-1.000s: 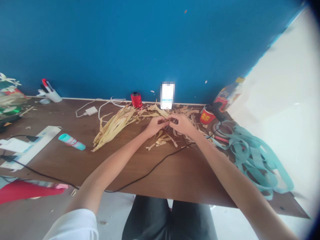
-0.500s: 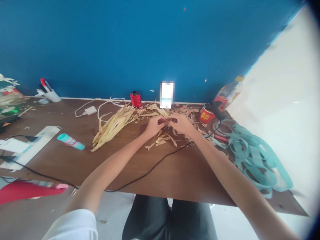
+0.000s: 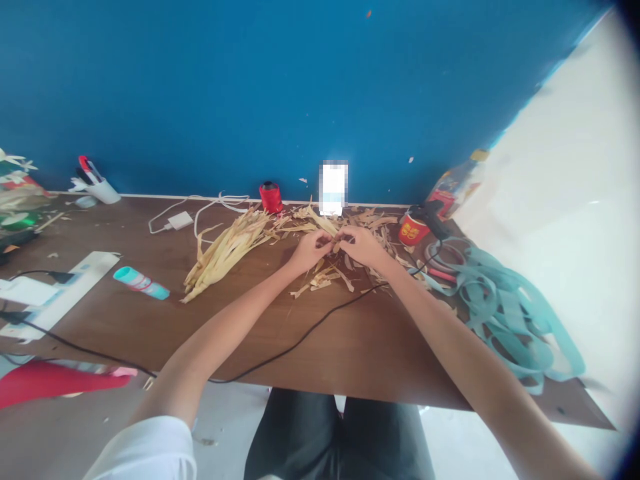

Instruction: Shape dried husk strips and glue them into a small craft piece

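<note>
Head view: left hand (image 3: 311, 250) and right hand (image 3: 361, 245) pinch a dried pale-yellow husk strip (image 3: 336, 245) between their fingers, steadying it — spare husk heap (image 3: 225, 252) at ten o'clock.

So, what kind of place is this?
Most likely a craft desk in a home or small workshop: the left hand and right hand work dried straw strips on a brown table, beside what looks like a glue gun and teal ribbon.
</note>
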### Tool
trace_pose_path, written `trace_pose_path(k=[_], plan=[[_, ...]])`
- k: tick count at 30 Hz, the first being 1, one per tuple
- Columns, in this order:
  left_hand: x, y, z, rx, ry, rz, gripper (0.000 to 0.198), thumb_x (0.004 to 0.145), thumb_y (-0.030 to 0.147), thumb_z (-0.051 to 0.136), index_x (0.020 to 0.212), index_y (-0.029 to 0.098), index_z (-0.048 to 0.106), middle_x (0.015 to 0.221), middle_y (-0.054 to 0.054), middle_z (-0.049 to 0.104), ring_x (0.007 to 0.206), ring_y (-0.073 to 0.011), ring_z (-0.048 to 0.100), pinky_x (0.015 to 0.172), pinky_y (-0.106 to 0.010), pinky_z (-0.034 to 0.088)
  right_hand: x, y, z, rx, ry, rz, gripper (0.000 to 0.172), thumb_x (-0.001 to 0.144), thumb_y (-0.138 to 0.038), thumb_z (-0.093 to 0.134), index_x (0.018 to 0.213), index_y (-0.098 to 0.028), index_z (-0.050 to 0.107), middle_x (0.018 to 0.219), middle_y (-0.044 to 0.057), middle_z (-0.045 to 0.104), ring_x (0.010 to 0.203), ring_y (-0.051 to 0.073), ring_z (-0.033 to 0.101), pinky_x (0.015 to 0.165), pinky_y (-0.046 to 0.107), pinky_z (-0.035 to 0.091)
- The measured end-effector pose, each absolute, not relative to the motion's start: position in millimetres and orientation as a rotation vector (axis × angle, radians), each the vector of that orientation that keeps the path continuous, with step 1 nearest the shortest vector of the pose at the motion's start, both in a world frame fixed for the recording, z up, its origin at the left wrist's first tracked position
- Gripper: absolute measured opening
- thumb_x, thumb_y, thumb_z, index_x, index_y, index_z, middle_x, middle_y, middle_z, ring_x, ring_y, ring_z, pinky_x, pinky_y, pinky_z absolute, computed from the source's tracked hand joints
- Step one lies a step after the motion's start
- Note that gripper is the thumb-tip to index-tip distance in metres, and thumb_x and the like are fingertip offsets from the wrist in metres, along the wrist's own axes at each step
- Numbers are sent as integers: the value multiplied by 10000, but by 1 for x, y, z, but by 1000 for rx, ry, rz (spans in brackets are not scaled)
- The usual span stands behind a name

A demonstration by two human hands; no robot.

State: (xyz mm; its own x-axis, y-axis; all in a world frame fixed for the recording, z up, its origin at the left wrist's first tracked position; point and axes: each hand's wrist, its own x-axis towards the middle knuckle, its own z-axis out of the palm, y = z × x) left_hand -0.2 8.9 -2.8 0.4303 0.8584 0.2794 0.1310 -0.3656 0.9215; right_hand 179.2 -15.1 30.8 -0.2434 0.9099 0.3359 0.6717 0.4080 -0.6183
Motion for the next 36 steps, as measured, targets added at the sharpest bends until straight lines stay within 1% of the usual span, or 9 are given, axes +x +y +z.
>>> trace_pose_path(k=[4,8,12,16,20,28,33,36], plan=[[0,12,-4,1674,819,955,201,770,320,619,834,142,551,696,-6,601,602,-118,585,583,-233,454,177,-17,31,-1303,-1988,474,243,715,-191,542,935,-195,646,854,23,682,723,181,588,666,288,444],[0,13,-3,1578,848,933,183,787,306,598,858,150,536,662,10,579,557,-92,531,526,-203,404,175,-19,33,-1236,-1972,412,210,740,-200,546,939,-198,616,932,44,669,817,201,599,728,309,447],[-2,12,1,1537,835,930,211,781,325,612,868,151,531,653,20,547,556,-77,499,482,-176,340,173,-20,34,-1210,-1960,381,171,775,-214,538,933,-201,601,936,48,664,829,203,605,736,311,448],[-5,10,5,1555,763,902,264,760,365,651,871,163,521,639,30,527,556,-75,479,463,-168,301,172,-21,35,-1224,-1934,375,220,770,-217,554,989,-212,578,934,42,657,854,208,607,746,315,453],[-7,11,5,1537,736,896,289,746,386,672,861,165,525,652,24,544,581,-83,497,493,-176,321,171,-22,35,-1199,-1940,372,237,768,-198,545,1004,-218,561,944,42,649,867,204,612,753,308,460],[-8,17,1,1487,730,900,327,751,423,668,876,125,613,708,-12,591,661,-107,544,596,-215,388,172,-21,33,-1199,-1897,443,196,783,-210,544,978,-215,562,953,40,650,849,198,622,777,325,476],[-7,19,0,1413,766,970,321,748,409,677,878,118,632,728,-17,613,646,-98,555,579,-210,369,173,-18,29,-1200,-1875,462,209,803,-227,548,1010,-223,572,995,37,657,926,201,613,817,332,466],[-6,19,-1,1414,787,958,319,749,408,677,878,119,631,701,-17,608,628,-102,555,556,-210,362,174,-15,26,-1189,-1859,483,221,800,-237,560,1020,-222,579,1030,43,655,970,209,605,847,346,463]])
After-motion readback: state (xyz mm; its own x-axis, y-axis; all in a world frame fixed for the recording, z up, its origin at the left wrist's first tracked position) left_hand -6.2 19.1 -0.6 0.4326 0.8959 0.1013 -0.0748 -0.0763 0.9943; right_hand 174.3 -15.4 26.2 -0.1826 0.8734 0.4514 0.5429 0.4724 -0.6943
